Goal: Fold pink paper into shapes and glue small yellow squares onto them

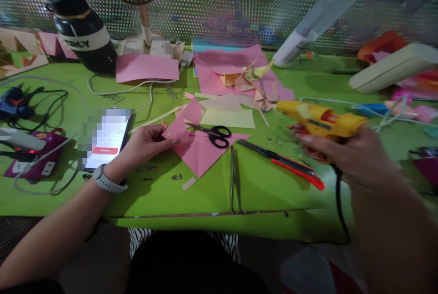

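Observation:
My left hand [153, 141] pinches a small folded piece of pink paper [183, 123] between thumb and fingers. Under it lies a larger pink paper sheet [201, 155], with black-handled scissors [214, 133] resting across it. My right hand [338, 148] is wrapped round a yellow hot glue gun [318, 118], held above the table with its nozzle toward the left. A red and black utility knife [284, 162] lies below the glue gun. Metal tweezers [234, 182] are near the table's front edge, just left of the knife.
A lit phone [107, 141] lies by my left wrist. Behind stand a black bottle [84, 34] and a fan [147, 41]. Folded paper shapes [239, 79] sit on pink sheets. A purple power strip [37, 157] with cables is at left. The glue gun's black cord [338, 207] hangs near the front edge.

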Tool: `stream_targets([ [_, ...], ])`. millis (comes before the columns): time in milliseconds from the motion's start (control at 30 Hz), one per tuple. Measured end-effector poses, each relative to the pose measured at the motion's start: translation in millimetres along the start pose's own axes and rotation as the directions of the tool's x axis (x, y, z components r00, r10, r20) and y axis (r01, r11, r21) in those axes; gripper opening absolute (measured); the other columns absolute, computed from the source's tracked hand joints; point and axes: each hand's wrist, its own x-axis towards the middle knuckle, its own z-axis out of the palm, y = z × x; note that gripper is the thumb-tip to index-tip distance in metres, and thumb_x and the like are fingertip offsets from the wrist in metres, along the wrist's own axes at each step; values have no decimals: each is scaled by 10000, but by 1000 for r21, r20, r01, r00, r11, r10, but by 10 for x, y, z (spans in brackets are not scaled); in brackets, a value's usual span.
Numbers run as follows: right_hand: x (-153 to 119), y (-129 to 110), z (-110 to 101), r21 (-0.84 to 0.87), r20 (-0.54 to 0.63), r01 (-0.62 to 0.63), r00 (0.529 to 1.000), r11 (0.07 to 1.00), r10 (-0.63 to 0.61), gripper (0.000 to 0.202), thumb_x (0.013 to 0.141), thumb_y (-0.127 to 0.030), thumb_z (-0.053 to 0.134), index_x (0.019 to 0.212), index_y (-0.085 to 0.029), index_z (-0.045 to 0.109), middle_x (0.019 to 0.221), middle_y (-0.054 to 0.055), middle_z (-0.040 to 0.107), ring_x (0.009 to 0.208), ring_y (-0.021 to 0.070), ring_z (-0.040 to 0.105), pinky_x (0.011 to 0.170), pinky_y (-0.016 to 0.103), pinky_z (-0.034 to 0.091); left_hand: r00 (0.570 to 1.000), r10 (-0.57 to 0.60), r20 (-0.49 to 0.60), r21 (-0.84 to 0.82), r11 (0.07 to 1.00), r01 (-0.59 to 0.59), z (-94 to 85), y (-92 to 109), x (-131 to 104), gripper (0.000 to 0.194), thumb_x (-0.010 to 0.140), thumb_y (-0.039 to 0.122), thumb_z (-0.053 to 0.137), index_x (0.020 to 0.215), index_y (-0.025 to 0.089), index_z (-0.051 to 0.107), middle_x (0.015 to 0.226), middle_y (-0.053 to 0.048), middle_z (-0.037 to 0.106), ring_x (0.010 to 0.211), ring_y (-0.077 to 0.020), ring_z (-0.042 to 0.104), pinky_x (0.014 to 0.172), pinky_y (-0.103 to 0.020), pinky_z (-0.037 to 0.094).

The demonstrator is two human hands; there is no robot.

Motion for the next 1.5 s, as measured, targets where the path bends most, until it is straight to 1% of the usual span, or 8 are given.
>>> stream_targets([
  [100, -117, -315, 356, 99, 393, 77, 913, 992, -110, 288, 662, -457, 747, 783, -199, 704, 689, 15, 656, 565, 146, 564, 518, 276, 481, 1000, 10, -7, 34, 999, -10, -8, 0, -5, 317, 794, 437, 745, 725, 132, 695, 617, -11, 638, 507, -83, 505, 415, -196, 322],
  [200, -226, -491, 721, 199, 562, 114, 800, 973, -209, 325, 784, -469, 698, 981, -211, 719, 797, 23, 678, 636, 154, 593, 558, 278, 510, 1000, -15, 14, 30, 999, 15, -16, 5, -18, 304, 791, 446, 746, 728, 149, 718, 603, -8, 645, 507, -100, 520, 406, -207, 323],
  [267, -292, -525, 909, 255, 606, 94, 760, 962, -234, 323, 819, -449, 687, 1037, -211, 708, 809, 25, 678, 623, 150, 587, 542, 280, 513, 999, -30, 22, 1, 1000, 30, -16, 2, -25, 290, 789, 451, 747, 781, 161, 742, 660, -25, 689, 552, -125, 568, 423, -218, 369],
  [400, -379, -546, 1090, 290, 589, 122, 759, 949, -278, 329, 825, -438, 688, 1065, -214, 700, 835, 31, 688, 709, 175, 631, 584, 298, 539, 998, -15, 57, -81, 997, 19, 3, -18, -26, 303, 788, 439, 751, 898, 158, 763, 810, -55, 751, 644, -141, 624, 513, -232, 461],
  [600, -433, -629, 1090, 256, 585, 112, 773, 960, -246, 276, 830, -435, 673, 929, -178, 696, 783, 36, 658, 725, 186, 625, 584, 299, 511, 995, -11, 94, -132, 991, 23, 31, -12, -22, 322, 789, 432, 757, 928, 141, 764, 876, -68, 764, 686, -133, 641, 593, -228, 493],
  [867, -464, -593, 1106, 235, 588, 136, 768, 962, -252, 322, 831, -453, 689, 1027, -198, 681, 860, 31, 682, 751, 175, 625, 672, 311, 536, 997, 9, 74, -67, 998, -4, 40, -31, -34, 300, 825, 420, 730, 880, 126, 754, 711, -34, 688, 548, -89, 519, 477, -203, 360],
  [1267, -495, -498, 1157, 244, 550, 179, 784, 953, -288, 385, 851, -496, 676, 1140, -242, 678, 957, 39, 722, 807, 191, 660, 746, 342, 571, 996, 30, 80, -84, 996, -23, 61, 26, -50, 295, 825, 429, 726, 822, 134, 731, 666, -8, 633, 545, -86, 486, 479, -207, 349],
  [1500, -486, -509, 1134, 211, 564, 194, 776, 958, -282, 359, 848, -500, 679, 1063, -212, 683, 881, 35, 710, 747, 179, 641, 699, 323, 555, 997, 12, 78, -87, 996, -6, 67, 19, -40, 305, 820, 426, 725, 835, 121, 732, 683, -18, 650, 546, -85, 497, 491, -209, 359],
])
